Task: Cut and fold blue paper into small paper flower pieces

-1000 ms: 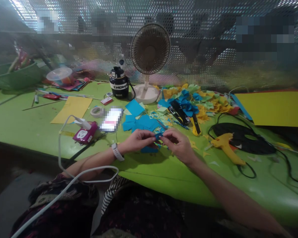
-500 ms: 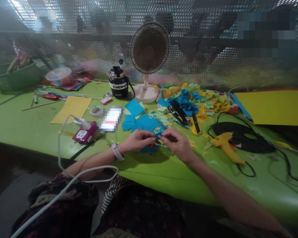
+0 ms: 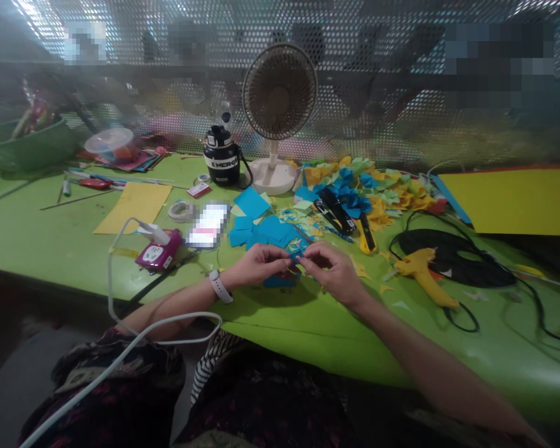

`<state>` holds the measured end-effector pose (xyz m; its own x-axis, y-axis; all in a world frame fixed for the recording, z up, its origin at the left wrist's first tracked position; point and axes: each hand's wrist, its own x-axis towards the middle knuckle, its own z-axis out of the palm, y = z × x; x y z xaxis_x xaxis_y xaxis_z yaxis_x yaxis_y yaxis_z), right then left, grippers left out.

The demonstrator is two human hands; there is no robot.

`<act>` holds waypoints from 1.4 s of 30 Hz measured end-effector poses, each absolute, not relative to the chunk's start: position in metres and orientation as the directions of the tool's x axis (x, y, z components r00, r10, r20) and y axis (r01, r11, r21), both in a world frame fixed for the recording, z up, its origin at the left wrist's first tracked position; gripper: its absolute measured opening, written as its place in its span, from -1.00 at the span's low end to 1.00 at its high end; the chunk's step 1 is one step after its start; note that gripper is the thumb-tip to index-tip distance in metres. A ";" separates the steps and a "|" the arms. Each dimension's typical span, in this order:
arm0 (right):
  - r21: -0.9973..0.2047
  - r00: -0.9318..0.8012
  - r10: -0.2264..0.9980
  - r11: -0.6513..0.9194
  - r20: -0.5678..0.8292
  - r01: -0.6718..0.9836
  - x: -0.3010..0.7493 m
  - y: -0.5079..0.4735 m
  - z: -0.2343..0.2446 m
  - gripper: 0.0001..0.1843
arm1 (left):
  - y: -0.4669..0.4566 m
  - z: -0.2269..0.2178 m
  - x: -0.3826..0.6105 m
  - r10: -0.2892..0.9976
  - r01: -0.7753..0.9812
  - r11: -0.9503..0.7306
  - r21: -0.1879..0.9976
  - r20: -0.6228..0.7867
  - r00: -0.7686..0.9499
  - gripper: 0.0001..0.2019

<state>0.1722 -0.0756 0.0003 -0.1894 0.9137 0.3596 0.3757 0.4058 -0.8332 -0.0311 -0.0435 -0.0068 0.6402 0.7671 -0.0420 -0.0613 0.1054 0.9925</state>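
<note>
Both hands together above the green table — pinching a small blue paper piece.

The left hand, with a white watch on its wrist, and the right hand meet at the fingertips. The piece is held just over the cut blue paper — a yellow hot glue gun lies to the right, not touched.
</note>
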 end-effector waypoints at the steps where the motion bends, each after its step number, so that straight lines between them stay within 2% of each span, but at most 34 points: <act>1: -0.832 -0.189 0.913 0.406 0.360 0.377 0.172 -0.076 0.000 -0.74 | -0.044 -0.006 -0.031 0.768 -0.061 0.108 0.992 -0.044 0.639 -0.71; 4: -0.859 -0.168 0.936 0.351 0.309 0.373 0.173 -0.076 0.000 -0.71 | -0.044 -0.004 -0.030 0.771 -0.075 0.124 0.989 -0.049 0.635 -0.68; 7: -0.915 -0.151 0.972 0.224 0.182 0.337 0.175 -0.077 0.001 -0.61 | -0.045 -0.002 -0.030 0.775 -0.096 0.166 0.981 -0.070 0.628 -0.65; 13: -0.938 -0.347 0.937 0.150 0.034 0.313 0.173 -0.077 0.007 -0.47 | -0.044 0.000 -0.030 0.699 -0.065 0.337 0.939 -0.203 0.686 -0.60; 17: -0.922 -0.358 0.930 0.209 0.084 0.326 0.169 -0.079 0.005 -0.49 | -0.044 0.000 -0.031 0.647 -0.064 0.411 0.909 -0.241 0.724 -0.59; 22: -0.878 -0.345 0.922 0.304 0.175 0.369 0.168 -0.080 0.002 -0.53 | -0.045 -0.001 -0.030 0.612 -0.032 0.401 0.916 -0.242 0.753 -0.59; 32: -0.852 -0.374 0.913 0.320 0.161 0.415 0.172 -0.080 0.005 -0.58 | -0.041 -0.003 -0.032 0.596 -0.025 0.360 0.933 -0.209 0.776 -0.57; 38: -0.864 -0.415 0.908 0.251 0.054 0.436 0.177 -0.077 0.003 -0.62 | -0.040 -0.005 -0.031 0.734 -0.071 0.280 0.957 -0.166 0.658 -0.55; 42: -0.854 -0.408 0.910 0.266 0.070 0.447 0.177 -0.077 0.003 -0.65 | -0.042 -0.002 -0.030 0.780 -0.062 0.241 0.969 -0.155 0.606 -0.54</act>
